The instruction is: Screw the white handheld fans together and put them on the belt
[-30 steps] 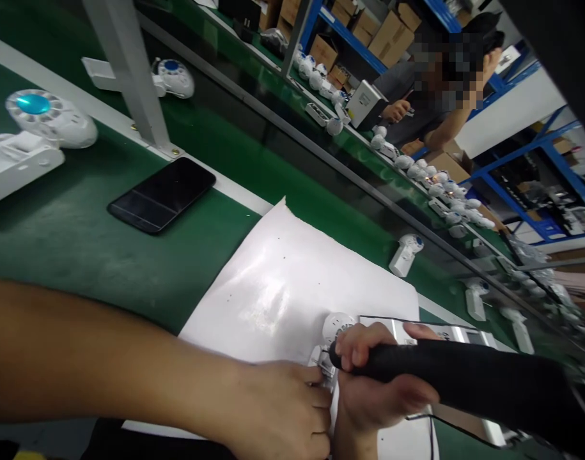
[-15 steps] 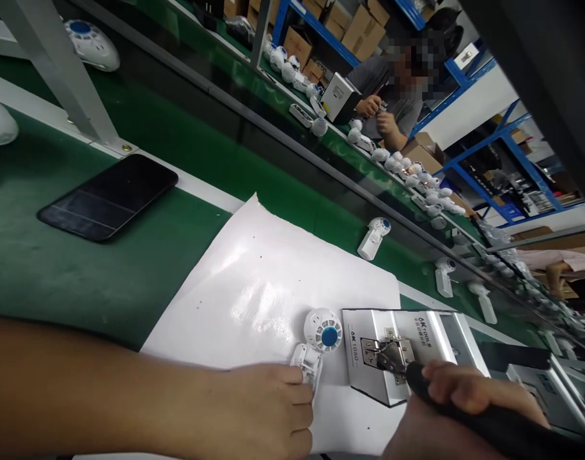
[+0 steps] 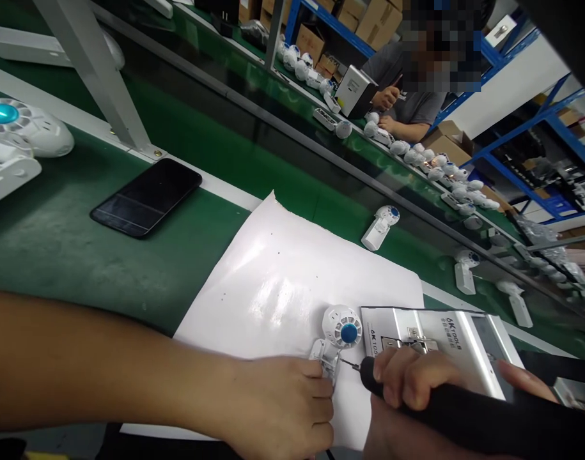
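Note:
My left hand point(image 3: 292, 406) is curled over the lower arm of a white plastic device point(image 3: 337, 322), pinning it to the white sheet. The device has a round, slotted head with a blue disc in its centre. Black and long, an electric screwdriver point(image 3: 488, 409) lies in the grip of my right hand point(image 3: 412, 380). Its thin bit points left and reaches the device's arm beside my left fingertips; I cannot tell whether a screw is on it. Behind my right hand stands the silver screw feeder point(image 3: 452, 332), partly covered by the hand.
Under the work lies a white sheet point(image 3: 244, 287). A black phone point(image 3: 148, 198) rests on the green table to the left, near another white device point(image 3: 28, 128). More devices, including one white unit point(image 3: 381, 228), sit on the green conveyor. A co-worker point(image 3: 412, 108) is across the line.
My right hand has brought the screwdriver bit leftward from the screw feeder to the white device. My left hand still holds the device. The whole view has shifted somewhat.

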`<state>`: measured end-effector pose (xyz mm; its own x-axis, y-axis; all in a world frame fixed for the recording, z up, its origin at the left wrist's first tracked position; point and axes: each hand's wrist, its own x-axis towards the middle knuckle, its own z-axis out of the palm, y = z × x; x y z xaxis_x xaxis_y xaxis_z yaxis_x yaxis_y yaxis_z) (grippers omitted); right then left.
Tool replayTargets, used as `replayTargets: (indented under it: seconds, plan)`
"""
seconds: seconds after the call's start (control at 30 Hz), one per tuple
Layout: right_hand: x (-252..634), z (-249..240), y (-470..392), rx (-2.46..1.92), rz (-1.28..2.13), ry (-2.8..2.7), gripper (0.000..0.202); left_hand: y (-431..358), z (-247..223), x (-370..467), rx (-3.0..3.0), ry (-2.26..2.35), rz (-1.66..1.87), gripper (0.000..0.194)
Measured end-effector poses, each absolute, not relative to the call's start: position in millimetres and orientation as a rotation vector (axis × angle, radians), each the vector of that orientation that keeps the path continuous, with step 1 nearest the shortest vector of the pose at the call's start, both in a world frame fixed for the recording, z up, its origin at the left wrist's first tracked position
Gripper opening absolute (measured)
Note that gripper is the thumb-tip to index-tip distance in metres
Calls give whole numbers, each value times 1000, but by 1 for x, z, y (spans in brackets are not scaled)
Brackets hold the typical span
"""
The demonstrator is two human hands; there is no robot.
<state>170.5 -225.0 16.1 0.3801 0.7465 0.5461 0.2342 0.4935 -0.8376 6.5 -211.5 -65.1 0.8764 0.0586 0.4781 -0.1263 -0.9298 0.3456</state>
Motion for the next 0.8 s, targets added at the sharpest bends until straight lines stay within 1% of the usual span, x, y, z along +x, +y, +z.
replayTargets:
  seconds: [0.03,0.07,0.13,0.27,0.43,0.57,0.7,0.8]
  plan:
    - [165,14,-225,-1040,384,-1140,39,-211,-65,7,2670,-54,706,16]
    - [160,13,-225,-1035,353,-1105,40,-211,-66,7,2665,-60,711,17]
    - [156,11,-222,-1034,330,-1066,50,-211,-66,7,2659,-71,710,18]
    - [161,5,-216,-1037,379,-1052,59,-211,-65,6,2658,-64,712,19]
    - [167,-7,-215,-1039,534,-1041,57,-213,-63,5,2687,-43,675,15]
    - [165,-11,-214,-1023,563,-998,56,-212,-59,5,2781,4,713,13]
    - [158,-12,-211,-983,571,-986,56,-214,-58,4,2885,82,823,24]
    - [163,-10,-216,-926,545,-994,57,-222,-63,0,2904,180,907,27]
